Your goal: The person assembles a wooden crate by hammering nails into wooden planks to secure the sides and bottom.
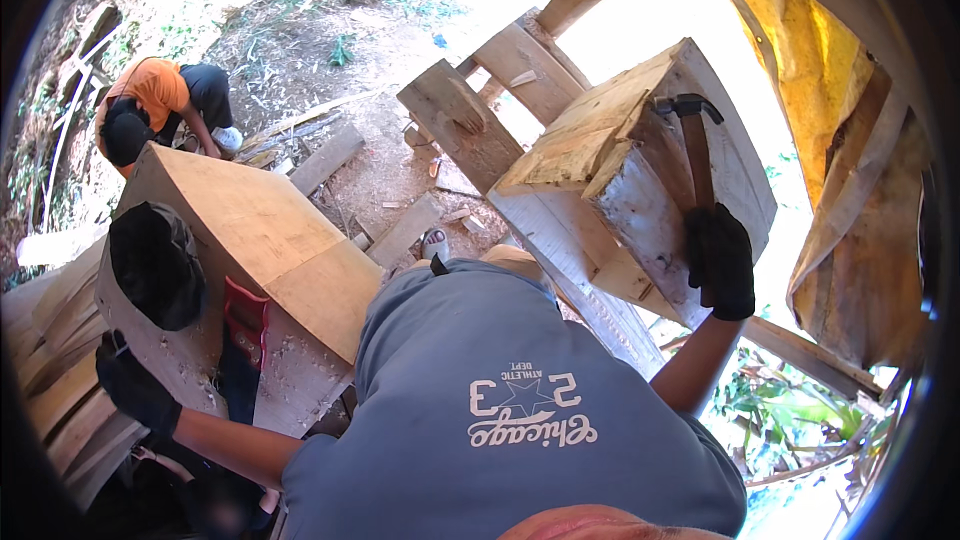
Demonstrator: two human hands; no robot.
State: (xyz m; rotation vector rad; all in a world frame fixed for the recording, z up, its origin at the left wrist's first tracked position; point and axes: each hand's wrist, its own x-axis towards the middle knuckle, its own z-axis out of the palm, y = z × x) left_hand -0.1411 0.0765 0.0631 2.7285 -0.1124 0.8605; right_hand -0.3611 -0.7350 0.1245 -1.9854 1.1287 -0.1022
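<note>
My right hand (pixel 720 260), in a black glove, grips the wooden handle of a hammer (pixel 695 145). Its dark claw head rests against the upper face of a rough wooden box (pixel 620 190) in front of me. My left hand (pixel 132 385), also in a black glove, rests flat on the edge of a large plywood panel (pixel 250 230) at my left. Whether its fingers grip the panel I cannot tell. My grey shirt fills the lower middle of the view.
A black cap (pixel 155 265) lies on the panel, and a red object (pixel 247 312) sits beside it. Stacked boards (pixel 60 380) lie at the far left. A person in an orange shirt (pixel 150 100) crouches on the dirt beyond. Planks (pixel 460 125) and scraps litter the ground.
</note>
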